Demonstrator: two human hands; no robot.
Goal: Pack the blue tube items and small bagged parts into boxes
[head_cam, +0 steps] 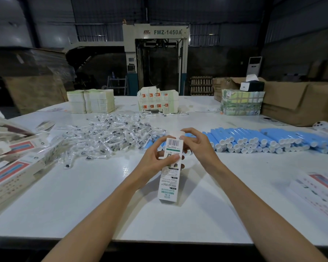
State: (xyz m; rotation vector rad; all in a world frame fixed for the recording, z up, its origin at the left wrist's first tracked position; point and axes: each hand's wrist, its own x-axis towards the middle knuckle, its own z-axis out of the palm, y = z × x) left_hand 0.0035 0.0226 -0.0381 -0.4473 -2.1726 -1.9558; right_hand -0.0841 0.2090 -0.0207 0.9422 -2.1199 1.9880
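A long white printed box (169, 178) stands tilted above the middle of the white table (87, 195). My left hand (155, 157) grips its upper part, thumb across the front. My right hand (194, 143) pinches the box's open top flap (176, 133) with curled fingers. Beyond the hands, blue tubes with white caps (263, 140) lie in rows to the right. A heap of small clear bagged parts (110, 133) spreads to the left. What is inside the box is hidden.
Filled printed boxes (17, 163) pile up at the left edge. Flat cartons (322, 188) lie at the right. Stacks of folded cartons (91, 101) and bundles (240, 103) line the far side, with brown cardboard boxes (295, 103) behind.
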